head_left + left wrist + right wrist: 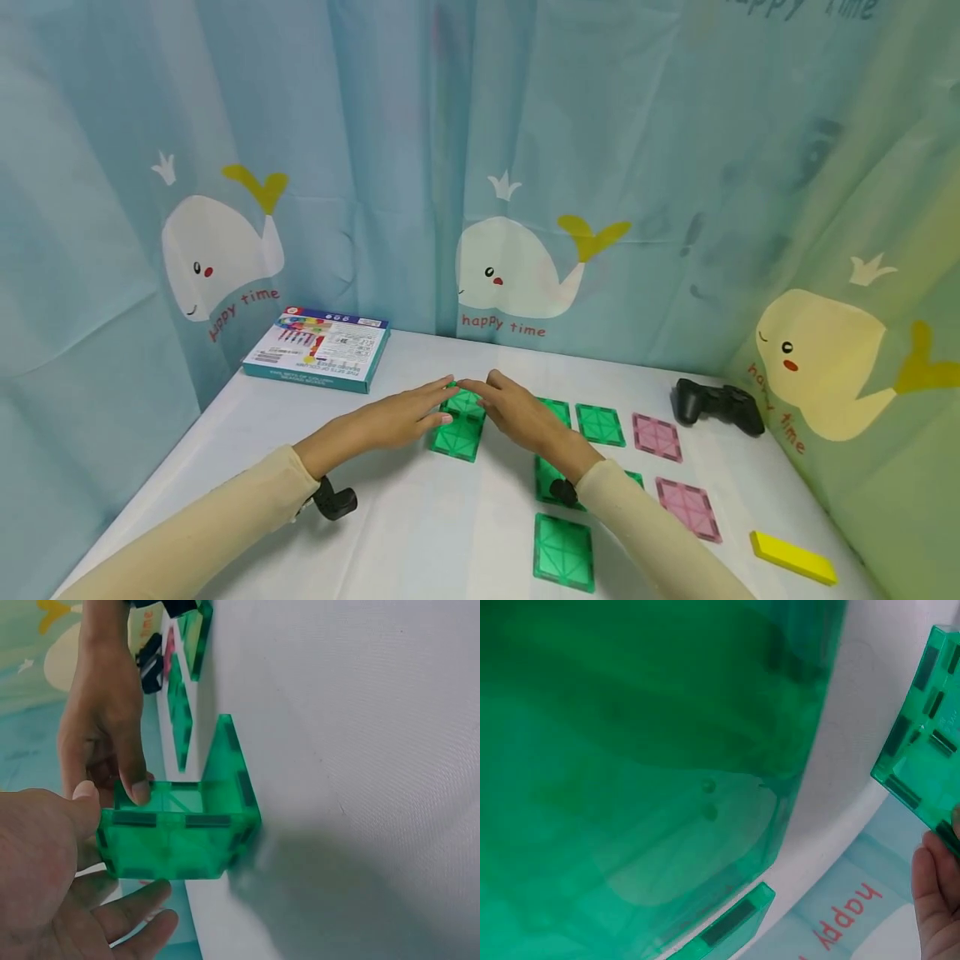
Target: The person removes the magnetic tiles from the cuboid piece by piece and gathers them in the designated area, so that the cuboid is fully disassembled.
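Observation:
A small green translucent structure of magnetic tiles (457, 435) stands on the table between my hands. In the left wrist view it looks like an open box (172, 847) of joined tiles, with one wall sloping outward. My left hand (390, 415) has its thumb at one edge of it and its fingers fairly straight and spread along the side. From the right, my right hand (525, 418) pinches a green tile wall between thumb and fingers, its thumb seen in the left wrist view. A large green tile (630, 825) fills much of the right wrist view.
Right of my hands lie several green tiles (564, 552) and two pink tiles (688, 507). A black game controller (717, 406) and a yellow block (793, 557) are farther right. At the back left lies a flat printed box (318, 348). Curtains (397, 167) surround the table.

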